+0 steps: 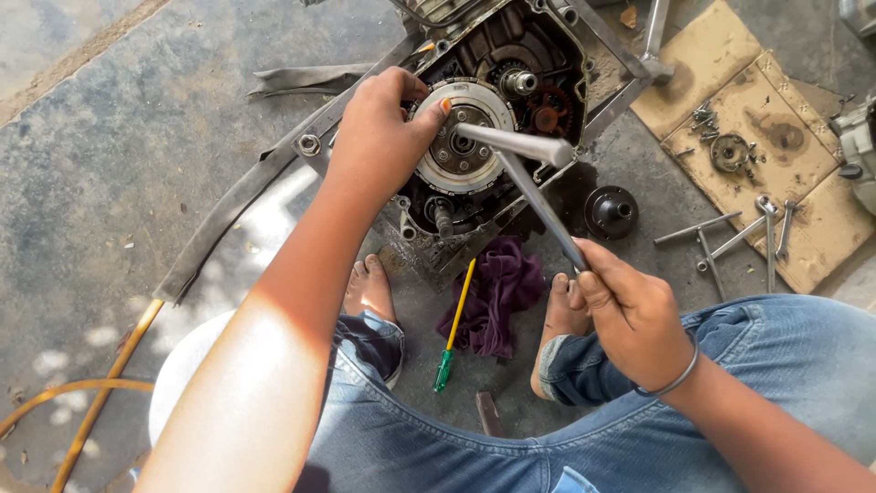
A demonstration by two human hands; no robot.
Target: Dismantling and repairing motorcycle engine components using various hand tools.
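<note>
An open engine case (pixel 547 55) lies on the concrete floor in front of my bare feet. Its round silver clutch plate (pixel 465 164) faces up, next to small gears. My left hand (pixel 379 137) grips the left rim of that plate. My right hand (pixel 625 310) is closed around one arm of a grey metal T-shaped socket wrench (pixel 525 173), whose head sits over the middle of the plate.
A purple rag (pixel 497 292) and a yellow screwdriver with green handle (pixel 453 329) lie between my feet. A black round cover (pixel 610 212) sits right of the engine. Cardboard (pixel 757 119) at right holds bolts and a small gear; more wrenches (pixel 730 239) lie beside it. A yellow hose (pixel 100 393) runs at left.
</note>
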